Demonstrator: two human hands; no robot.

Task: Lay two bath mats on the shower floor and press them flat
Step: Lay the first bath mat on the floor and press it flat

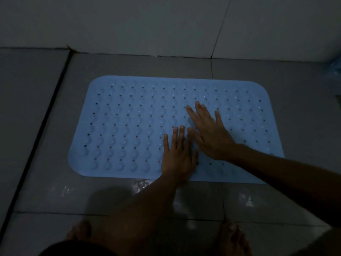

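Observation:
A light blue rubber bath mat (129, 126) with rows of small holes and bumps lies spread on the grey tiled shower floor (46, 172). Both my palms rest flat on its middle with fingers spread. My left hand (178, 154) sits nearer the front edge. My right hand (210, 132) lies just beyond it and to the right, its thumb touching the left hand's fingers. Neither hand holds anything. Only this one mat lies on the floor in view.
The white tiled wall (147, 24) rises just behind the mat. A dark groove (36, 135) runs along the floor on the left. A bluish plastic-like thing (335, 71) shows at the right edge. My bare feet (232, 237) stand on wet tiles in front.

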